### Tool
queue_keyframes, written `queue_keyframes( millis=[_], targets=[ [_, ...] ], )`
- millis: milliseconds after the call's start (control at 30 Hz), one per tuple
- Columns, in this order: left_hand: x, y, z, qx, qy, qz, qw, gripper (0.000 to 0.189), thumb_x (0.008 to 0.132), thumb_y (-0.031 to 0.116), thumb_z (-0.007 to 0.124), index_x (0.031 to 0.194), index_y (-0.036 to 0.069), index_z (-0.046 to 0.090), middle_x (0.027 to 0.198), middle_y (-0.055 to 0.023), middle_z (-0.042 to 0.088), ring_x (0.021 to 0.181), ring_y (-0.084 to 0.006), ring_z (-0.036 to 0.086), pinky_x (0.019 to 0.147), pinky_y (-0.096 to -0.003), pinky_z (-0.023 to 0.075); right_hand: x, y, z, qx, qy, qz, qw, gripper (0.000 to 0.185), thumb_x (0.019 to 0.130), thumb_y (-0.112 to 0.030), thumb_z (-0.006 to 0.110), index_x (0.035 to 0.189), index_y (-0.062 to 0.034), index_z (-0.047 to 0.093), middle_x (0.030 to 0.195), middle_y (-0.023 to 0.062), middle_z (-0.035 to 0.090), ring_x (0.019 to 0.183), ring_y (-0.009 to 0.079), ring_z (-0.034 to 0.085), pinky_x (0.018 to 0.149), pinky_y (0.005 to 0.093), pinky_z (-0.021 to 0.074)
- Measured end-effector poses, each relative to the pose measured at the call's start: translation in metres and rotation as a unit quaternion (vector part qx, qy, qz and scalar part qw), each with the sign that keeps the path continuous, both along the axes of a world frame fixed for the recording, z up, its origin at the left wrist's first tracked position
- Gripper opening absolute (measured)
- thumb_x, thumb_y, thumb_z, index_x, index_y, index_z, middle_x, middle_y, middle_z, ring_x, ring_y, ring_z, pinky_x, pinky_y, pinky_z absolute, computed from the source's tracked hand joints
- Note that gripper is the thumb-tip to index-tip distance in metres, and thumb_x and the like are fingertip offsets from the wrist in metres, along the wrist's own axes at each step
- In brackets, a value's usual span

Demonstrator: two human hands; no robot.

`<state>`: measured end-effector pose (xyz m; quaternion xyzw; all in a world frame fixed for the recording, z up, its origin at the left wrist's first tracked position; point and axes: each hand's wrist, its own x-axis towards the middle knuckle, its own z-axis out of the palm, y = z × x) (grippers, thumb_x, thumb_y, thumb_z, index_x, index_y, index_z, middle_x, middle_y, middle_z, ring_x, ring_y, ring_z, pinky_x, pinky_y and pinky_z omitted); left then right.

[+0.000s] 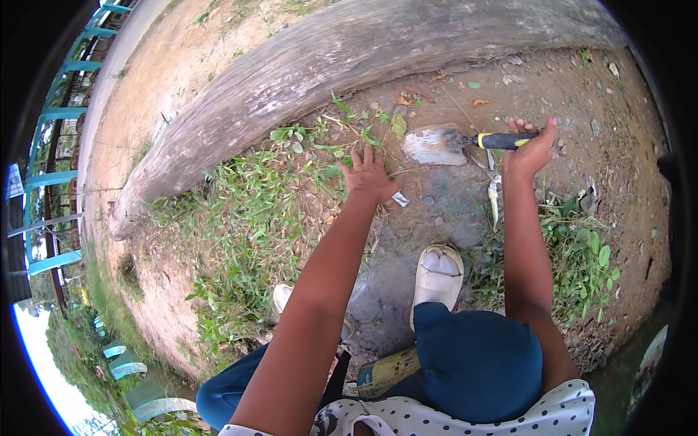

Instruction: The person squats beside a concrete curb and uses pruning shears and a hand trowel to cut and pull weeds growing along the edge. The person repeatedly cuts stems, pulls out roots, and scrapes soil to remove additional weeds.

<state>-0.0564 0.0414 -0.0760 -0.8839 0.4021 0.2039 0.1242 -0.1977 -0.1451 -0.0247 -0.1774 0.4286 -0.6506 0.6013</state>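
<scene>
My right hand (528,148) grips the black and yellow handle of a garden trowel (436,145). Its broad blade, smeared with soil, points left and lies just above or on the bare dirt. Fingers spread, my left hand (369,179) reaches down to the edge of the weeds (256,201), among grass stems left of the trowel. Whether it touches the soil cannot be made out. Below the trowel lies a pale tool (494,196) that looks like pruning shears, close to my right wrist. A small white scrap (400,199) sits beside my left thumb.
A long weathered log (305,65) curves across the ground beyond my hands. Pulled or growing greens (578,250) lie under my right forearm. My pale sandal (438,272) stands on the dirt between my arms. Turquoise railings (54,180) run along the far left.
</scene>
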Motion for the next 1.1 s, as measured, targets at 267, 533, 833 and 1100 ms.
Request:
queue_keyframes(
  millis=[267, 533, 833, 1100],
  targets=[
    [0.022, 0.012, -0.043, -0.162, 0.003, 0.0, 0.987, 0.024, 0.074, 0.014, 0.055, 0.096, 0.007, 0.056, 0.11, -0.0127, 0.048, 0.099, -0.0301, 0.048, 0.081, -0.0349, 0.043, -0.011, -0.021, 0.006, 0.035, -0.03, -0.005, 0.999, 0.026, 0.085, -0.031, 0.043, 0.081, -0.0076, 0.033, 0.058, 0.0022, 0.034, 0.049, 0.0128, 0.035, 0.05, 0.0311, 0.0373],
    [0.035, 0.011, -0.049, -0.257, 0.018, 0.038, 0.965, 0.016, 0.07, 0.002, 0.048, 0.08, 0.004, 0.059, 0.078, -0.0185, 0.058, 0.075, -0.0335, 0.057, 0.067, -0.0401, 0.0474, 0.008, -0.033, 0.027, -0.012, -0.047, 0.024, 0.999, 0.023, 0.086, -0.028, 0.038, 0.075, -0.0087, 0.032, 0.057, 0.002, 0.033, 0.048, 0.0133, 0.034, 0.048, 0.0309, 0.0355],
    [0.069, 0.032, -0.029, -0.259, -0.004, 0.009, 0.966, 0.01, 0.071, 0.007, 0.05, 0.078, 0.001, 0.055, 0.081, -0.0195, 0.056, 0.074, -0.0341, 0.057, 0.066, -0.041, 0.0474, 0.019, -0.039, 0.02, 0.01, -0.059, 0.028, 0.998, 0.02, 0.086, -0.026, 0.038, 0.076, -0.0101, 0.031, 0.058, 0.0019, 0.032, 0.047, 0.0131, 0.034, 0.047, 0.0308, 0.0361],
    [0.067, 0.019, -0.025, -0.314, 0.025, 0.099, 0.944, 0.031, 0.064, 0.009, 0.063, 0.09, 0.001, 0.049, 0.09, -0.0191, 0.054, 0.082, -0.0351, 0.054, 0.073, -0.0392, 0.0456, 0.042, -0.001, -0.022, 0.078, -0.016, 0.085, 0.993, 0.023, 0.086, -0.029, 0.039, 0.079, -0.0078, 0.034, 0.057, 0.0027, 0.034, 0.046, 0.0136, 0.034, 0.046, 0.0306, 0.0355]
  ],
)
